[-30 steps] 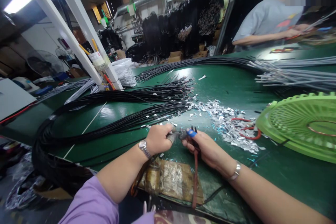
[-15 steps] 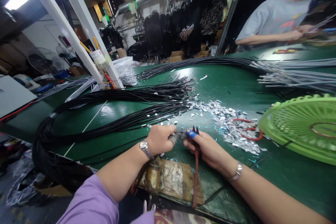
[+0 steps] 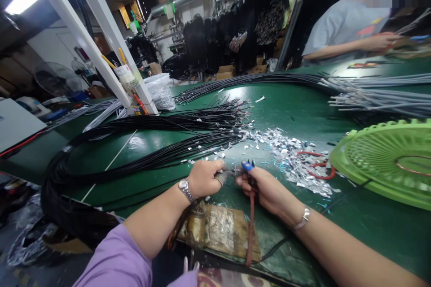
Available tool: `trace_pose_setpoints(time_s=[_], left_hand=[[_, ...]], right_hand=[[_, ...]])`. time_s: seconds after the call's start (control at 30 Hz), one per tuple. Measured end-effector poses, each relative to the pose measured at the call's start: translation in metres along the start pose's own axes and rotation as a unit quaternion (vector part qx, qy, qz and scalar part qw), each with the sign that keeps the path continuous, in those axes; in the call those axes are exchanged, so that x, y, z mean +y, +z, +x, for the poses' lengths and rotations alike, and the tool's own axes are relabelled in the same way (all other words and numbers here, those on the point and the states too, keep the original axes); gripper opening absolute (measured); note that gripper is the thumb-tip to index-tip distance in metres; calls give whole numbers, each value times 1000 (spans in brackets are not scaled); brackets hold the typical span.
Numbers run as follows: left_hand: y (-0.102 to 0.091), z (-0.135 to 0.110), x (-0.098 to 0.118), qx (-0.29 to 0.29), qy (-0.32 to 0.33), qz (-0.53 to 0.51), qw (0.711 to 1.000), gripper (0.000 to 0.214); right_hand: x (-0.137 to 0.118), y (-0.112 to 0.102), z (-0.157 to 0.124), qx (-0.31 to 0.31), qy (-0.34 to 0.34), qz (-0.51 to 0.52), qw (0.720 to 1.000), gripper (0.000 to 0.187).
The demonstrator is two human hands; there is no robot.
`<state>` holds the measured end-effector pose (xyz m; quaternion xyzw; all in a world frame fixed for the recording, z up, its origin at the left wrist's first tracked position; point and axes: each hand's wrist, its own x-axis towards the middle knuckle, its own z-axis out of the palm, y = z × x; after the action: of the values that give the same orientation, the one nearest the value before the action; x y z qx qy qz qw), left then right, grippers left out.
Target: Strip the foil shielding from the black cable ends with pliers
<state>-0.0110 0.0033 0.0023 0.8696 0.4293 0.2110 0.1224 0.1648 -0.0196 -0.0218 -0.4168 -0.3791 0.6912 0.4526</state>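
Note:
My left hand (image 3: 204, 178) is closed in a pinch on the end of a thin black cable at the near edge of the green table (image 3: 296, 107); a taped finger cover shows on its fingertip. My right hand (image 3: 264, 188) is closed on small red-handled cutters (image 3: 251, 197), whose dark jaws point up beside a blue-taped fingertip. The two hands meet tip to tip. A long bundle of black cables (image 3: 144, 143) curves away to the left of them. A heap of silvery foil scraps (image 3: 289, 152) lies just beyond my right hand.
A green plastic fan grille (image 3: 387, 157) lies at the right. Red-handled scissors (image 3: 318, 168) rest in the scraps. Grey cables (image 3: 377, 94) cross the far right, where another person in a grey shirt (image 3: 343, 27) works. White posts (image 3: 101, 31) rise at left. A taped cardboard pad (image 3: 218, 228) sits below my hands.
My hands stay together at the same spot; the cutters' jaws have shifted slightly. The other person's hand has moved a little.

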Motion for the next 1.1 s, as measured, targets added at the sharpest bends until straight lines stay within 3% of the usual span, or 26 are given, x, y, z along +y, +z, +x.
trace_pose_setpoints(time_s=[0.23, 0.4, 0.53, 0.9, 1.1], left_hand=[[-1, 0, 1, -12, -5, 15, 1000, 15], [-2, 0, 1, -11, 6, 23, 1000, 16], [-1, 0, 0, -16, 29, 53, 998, 17], [1, 1, -3, -35, 51, 39, 997, 15], [2, 7, -7, -49, 8, -147, 988, 26]], right_hand=[[2, -1, 2, 46, -8, -29, 998, 44], [-2, -4, 2, 127, -137, -76, 979, 38], [-6, -6, 1, 117, -188, -120, 968, 42], [-8, -8, 0, 72, -148, -138, 977, 30], [-8, -6, 0, 44, -55, -14, 997, 29]])
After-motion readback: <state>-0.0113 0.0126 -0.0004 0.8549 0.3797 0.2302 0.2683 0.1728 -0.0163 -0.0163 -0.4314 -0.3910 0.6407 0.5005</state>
